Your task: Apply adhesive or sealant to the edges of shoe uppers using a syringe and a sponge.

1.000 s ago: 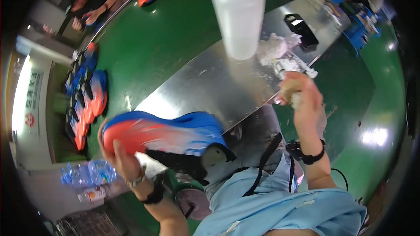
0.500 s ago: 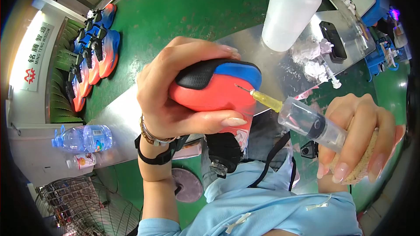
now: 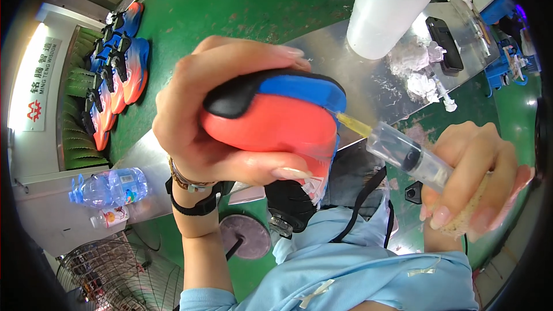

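Observation:
My left hand is wrapped round a red, blue and black shoe, its sole side edge turned up toward me. In my right hand is a clear syringe with a yellow needle hub and a black plunger seal. The hub reaches the shoe's right edge, by the seam between blue and red; whether the needle tip touches there I cannot tell. A tan sponge-like piece is also held in the right hand, under the fingers. The shoe's black strap part hangs toward my lap.
A white plastic bottle stands on the metal table, near crumpled tissue and a black phone-like device. Several matching shoes line up at the left. Water bottles lie nearby, above a wire fan guard.
The shoe has moved left and tilted, showing more blue along its edge. The syringe's needle end has gone from in front of the red part to the shoe's right edge.

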### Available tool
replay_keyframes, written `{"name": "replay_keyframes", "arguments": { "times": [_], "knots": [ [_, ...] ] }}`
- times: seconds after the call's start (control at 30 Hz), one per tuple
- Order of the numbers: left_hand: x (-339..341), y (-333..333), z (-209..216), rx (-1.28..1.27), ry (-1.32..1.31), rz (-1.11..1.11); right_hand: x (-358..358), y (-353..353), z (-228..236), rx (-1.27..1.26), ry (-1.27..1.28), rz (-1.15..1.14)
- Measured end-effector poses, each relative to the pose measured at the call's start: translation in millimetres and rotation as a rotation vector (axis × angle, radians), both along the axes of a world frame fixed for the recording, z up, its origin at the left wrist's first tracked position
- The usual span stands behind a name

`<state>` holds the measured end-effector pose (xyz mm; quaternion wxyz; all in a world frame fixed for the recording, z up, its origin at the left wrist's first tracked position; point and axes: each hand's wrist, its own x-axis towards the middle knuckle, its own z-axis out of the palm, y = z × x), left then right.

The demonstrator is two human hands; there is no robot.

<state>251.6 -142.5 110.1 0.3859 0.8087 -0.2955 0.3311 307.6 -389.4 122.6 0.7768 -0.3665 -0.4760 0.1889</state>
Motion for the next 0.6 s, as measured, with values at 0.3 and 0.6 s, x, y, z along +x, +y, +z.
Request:
{"name": "replay_keyframes", "arguments": {
  "times": [0.3,0.6],
  "knots": [
    [1.5,17.9,-19.4,-0.074,0.043,0.186,-16.8,22.2,-49.8,0.014,0.084,-0.255],
    [7.5,33.6,-35.4,-0.149,-0.100,0.453,-18.8,29.8,-84.8,0.033,0.171,-0.217]
  ]
}}
